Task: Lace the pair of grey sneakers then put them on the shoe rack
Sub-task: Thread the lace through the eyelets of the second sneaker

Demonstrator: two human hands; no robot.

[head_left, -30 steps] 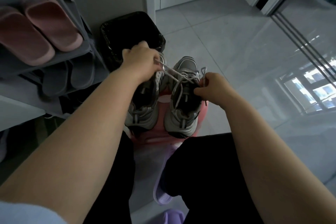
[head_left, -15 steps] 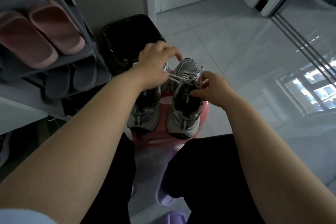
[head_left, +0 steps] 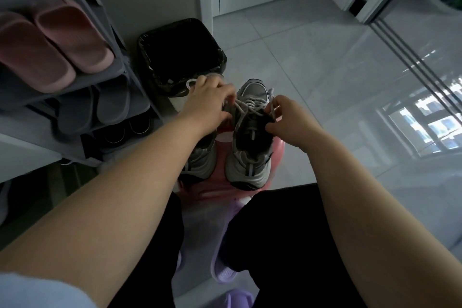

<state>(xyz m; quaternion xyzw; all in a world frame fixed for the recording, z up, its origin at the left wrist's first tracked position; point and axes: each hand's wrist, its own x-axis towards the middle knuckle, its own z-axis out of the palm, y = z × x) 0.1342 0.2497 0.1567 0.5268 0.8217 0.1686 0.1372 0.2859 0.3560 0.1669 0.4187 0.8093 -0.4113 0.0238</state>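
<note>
Your L hand [head_left: 207,99] & R hand [head_left: 287,117] — each grip pinching the lace [head_left: 243,107] of one grey sneaker [head_left: 250,157], which stands on a pink stool [head_left: 278,147].

single head-worn wide-angle view, facing steeply down, close-range

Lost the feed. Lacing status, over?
Left hand and right hand pinch the lace. Grey sneakers on pink stool, not racked. Shoe rack shelves hold slippers.

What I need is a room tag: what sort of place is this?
Probably a home entryway: a shoe rack holding pink slippers, a lined bin beside it, tiled floor.
</note>
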